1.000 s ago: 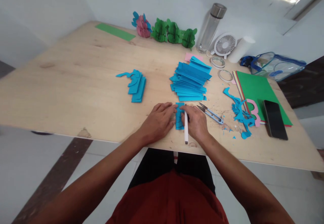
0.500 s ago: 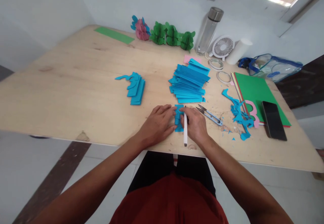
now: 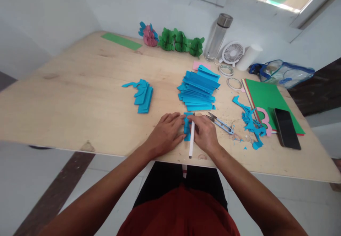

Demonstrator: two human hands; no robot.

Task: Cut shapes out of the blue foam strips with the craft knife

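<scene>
A clear pouch (image 3: pixel 298 73) with blue trim lies at the far right of the tabletop (image 3: pixel 80 115); its contents are too blurred to name. Near the far edge stands a capped clear bottle (image 3: pixel 215 40); whether it holds liquid I cannot tell. The left hand (image 3: pixel 166 131) lies palm down, fingers stretched out and close together, fingertips on the left side of a small blue paper piece (image 3: pixel 187 135). That piece rests close to the near edge, about midway along, between the 2 hands. The right hand (image 3: pixel 205 131) grips a white pen (image 3: pixel 191 141) between thumb and bent fingers, dark tip toward the far edge; whether the tip touches the paper I cannot tell. The pen's other end reaches just short of the near edge, and both wrists are just beside that edge. A stack of folded blue paper (image 3: pixel 199 90) sits just beyond the hands, with snips (image 3: pixel 220 123) just beside the right hand. Farther right lie blue scraps (image 3: pixel 249 122) and a phone (image 3: pixel 287 128). Toward the left edge, a broad stretch of wood begins past the blue cutouts (image 3: pixel 144 99).
</scene>
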